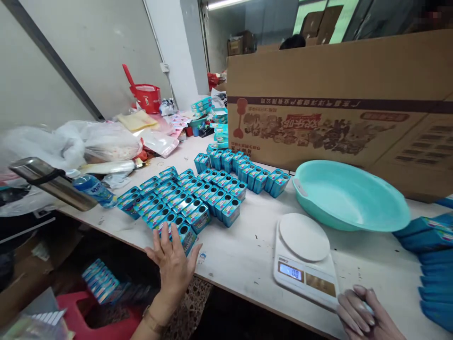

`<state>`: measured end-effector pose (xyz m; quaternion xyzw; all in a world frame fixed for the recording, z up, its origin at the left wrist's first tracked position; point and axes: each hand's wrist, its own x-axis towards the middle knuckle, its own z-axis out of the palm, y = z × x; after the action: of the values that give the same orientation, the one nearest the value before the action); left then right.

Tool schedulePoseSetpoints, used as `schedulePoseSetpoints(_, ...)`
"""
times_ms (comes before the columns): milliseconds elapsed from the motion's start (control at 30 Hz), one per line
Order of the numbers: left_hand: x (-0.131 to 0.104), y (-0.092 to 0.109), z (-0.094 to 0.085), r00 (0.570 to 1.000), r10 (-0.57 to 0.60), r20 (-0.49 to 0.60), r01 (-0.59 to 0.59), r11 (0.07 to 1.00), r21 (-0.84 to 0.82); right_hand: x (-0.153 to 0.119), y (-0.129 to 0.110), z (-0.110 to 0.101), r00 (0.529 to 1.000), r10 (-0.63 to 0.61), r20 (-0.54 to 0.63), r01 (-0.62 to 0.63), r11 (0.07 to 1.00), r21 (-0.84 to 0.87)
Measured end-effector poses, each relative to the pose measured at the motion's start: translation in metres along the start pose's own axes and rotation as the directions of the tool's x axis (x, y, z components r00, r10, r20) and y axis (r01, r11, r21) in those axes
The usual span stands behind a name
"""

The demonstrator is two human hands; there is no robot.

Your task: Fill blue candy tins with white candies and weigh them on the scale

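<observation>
My left hand [172,264] is open, its fingers spread at the near end of a block of small blue boxes [187,196]. Fingertips overlap the nearest boxes; whether they press on them I cannot tell. Each box stands upright with a dark round hole in its top. My right hand [364,314] is closed by the table's front edge, beside the lower right corner of a white kitchen scale [304,264]. A small pale bit shows between its curled fingers, too hidden to name. The scale's plate is bare and its display reads about zero.
Behind the scale stands a turquoise basin [350,222], backed by a large cardboard carton [339,71]. Flattened blue packets [439,269] are piled at right. A steel flask [53,184], a blue-labelled bottle [94,190] and plastic bags [102,141] lie at left.
</observation>
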<state>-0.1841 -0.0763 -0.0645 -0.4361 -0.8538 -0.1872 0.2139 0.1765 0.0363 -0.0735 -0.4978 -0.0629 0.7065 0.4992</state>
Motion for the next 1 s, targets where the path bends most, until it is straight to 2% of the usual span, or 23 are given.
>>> schedulePoseSetpoints(100, -0.014, -0.014, 0.005, 0.997, 0.010, 0.082, -0.016, 0.997, 0.070, -0.002, 0.007, 0.030, 0.998, 0.042, 0.052, -0.042, 0.999, 0.010)
schedulePoseSetpoints(200, -0.027, -0.018, 0.009, 0.995, 0.094, 0.045, -0.095, 0.995, 0.017, -0.007, 0.010, 0.043, 0.997, 0.057, 0.047, -0.057, 0.998, 0.017)
schedulePoseSetpoints(333, -0.039, -0.028, 0.010, 0.962, 0.269, -0.039, -0.271, 0.957, -0.098, -0.013, 0.011, 0.038, 0.997, 0.073, 0.008, -0.074, 0.996, 0.050)
schedulePoseSetpoints(400, -0.041, -0.026, 0.007, 0.954, 0.290, -0.079, -0.299, 0.939, -0.170, -0.014, 0.009, 0.030, 0.998, 0.068, -0.015, -0.067, 0.994, 0.081)
schedulePoseSetpoints(467, -0.038, -0.012, 0.000, 0.962, 0.253, -0.098, -0.271, 0.923, -0.273, -0.016, 0.006, 0.021, 0.999, 0.047, -0.027, -0.043, 0.993, 0.112)
schedulePoseSetpoints(533, -0.028, 0.013, -0.006, 0.976, 0.206, -0.073, -0.217, 0.886, -0.411, -0.017, 0.003, 0.012, 1.000, 0.014, -0.023, -0.011, 0.989, 0.145)
schedulePoseSetpoints(600, -0.012, 0.048, -0.008, 0.978, 0.205, -0.029, -0.186, 0.810, -0.556, -0.018, 0.000, 0.007, 1.000, -0.008, -0.009, 0.009, 0.983, 0.185)
schedulePoseSetpoints(667, 0.005, 0.090, -0.004, 0.964, 0.265, 0.014, -0.185, 0.711, -0.678, -0.018, -0.003, 0.005, 1.000, -0.018, -0.001, 0.017, 0.972, 0.233)
schedulePoseSetpoints(733, 0.022, 0.134, 0.008, 0.932, 0.359, 0.057, -0.189, 0.613, -0.767, -0.018, -0.007, 0.003, 1.000, -0.031, 0.003, 0.029, 0.961, 0.275)
schedulePoseSetpoints(800, 0.035, 0.177, 0.023, 0.880, 0.462, 0.108, -0.182, 0.539, -0.822, -0.018, -0.010, -0.002, 0.998, -0.056, 0.006, 0.052, 0.953, 0.300)
schedulePoseSetpoints(867, 0.044, 0.215, 0.038, 0.812, 0.561, 0.163, -0.181, 0.507, -0.843, -0.018, -0.013, -0.009, 0.996, -0.089, 0.002, 0.084, 0.945, 0.315)
schedulePoseSetpoints(933, 0.051, 0.242, 0.049, 0.723, 0.652, 0.228, -0.201, 0.514, -0.834, -0.019, -0.016, -0.017, 0.993, -0.115, -0.018, 0.115, 0.938, 0.327)
schedulePoseSetpoints(1000, 0.057, 0.256, 0.055, 0.649, 0.707, 0.282, -0.222, 0.531, -0.818, -0.020, -0.018, -0.025, 0.990, -0.131, -0.050, 0.140, 0.931, 0.338)
